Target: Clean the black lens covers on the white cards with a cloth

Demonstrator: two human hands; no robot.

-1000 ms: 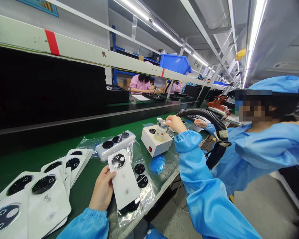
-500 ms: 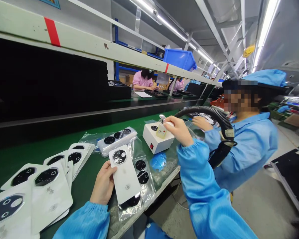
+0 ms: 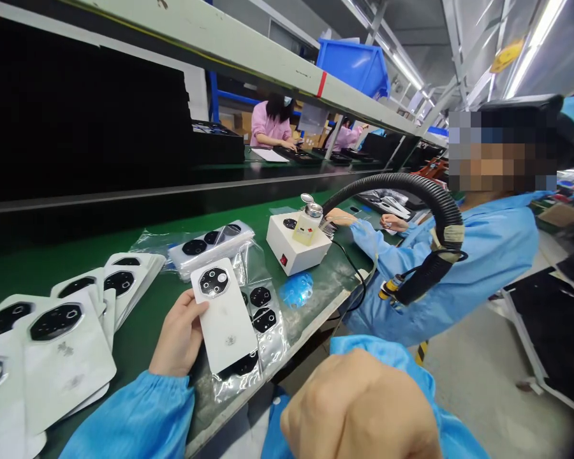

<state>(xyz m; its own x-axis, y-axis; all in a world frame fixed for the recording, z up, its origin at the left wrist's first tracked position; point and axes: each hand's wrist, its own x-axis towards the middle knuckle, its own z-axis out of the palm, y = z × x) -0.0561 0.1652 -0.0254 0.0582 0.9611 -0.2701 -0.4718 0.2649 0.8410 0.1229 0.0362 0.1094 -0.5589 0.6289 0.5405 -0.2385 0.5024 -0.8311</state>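
Observation:
My left hand (image 3: 176, 338) grips the left edge of a white phone back cover (image 3: 222, 325) with a round black camera ring, held just above a clear plastic bag of black lens pieces (image 3: 263, 312) on the green belt (image 3: 52, 264). My right hand (image 3: 358, 408) is close under the camera at the bottom. Only its back and curled knuckles show, and what is inside the fingers is hidden. A small bottle with a metal cap (image 3: 309, 226) stands on a white box with a red switch (image 3: 291, 252) farther along the belt.
Several white covers (image 3: 62, 344) lie fanned at the left, and a bagged stack (image 3: 210, 245) sits behind. A blue crumpled piece (image 3: 296, 290) lies near the box. A co-worker in blue (image 3: 483, 255) sits right, hands by the box, beside a black corrugated hose (image 3: 411, 191).
My right hand has pulled back from the bottle on the white box to just under the camera. The view has dropped lower. My left hand keeps hold of the cover.

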